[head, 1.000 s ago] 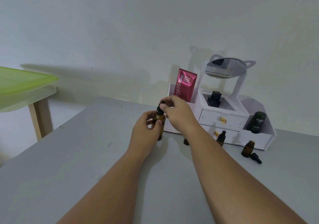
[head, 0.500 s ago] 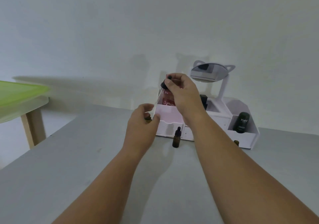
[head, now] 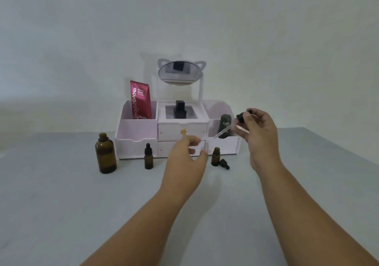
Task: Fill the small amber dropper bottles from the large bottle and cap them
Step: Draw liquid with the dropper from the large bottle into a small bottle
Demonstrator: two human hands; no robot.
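Since half a second ago the right hand (head: 258, 136) has swung out to the right with the dropper cap (head: 243, 116) pinched, its glass tube slanting down-left; the left hand (head: 185, 159) has let go, fingers loosely spread and empty. Big bottle (head: 105, 154) stands uncapped, far left, upright. Open small bottle (head: 215, 156) stands between the hands, nearer the left; a capped one (head: 148, 156) stands left of it.
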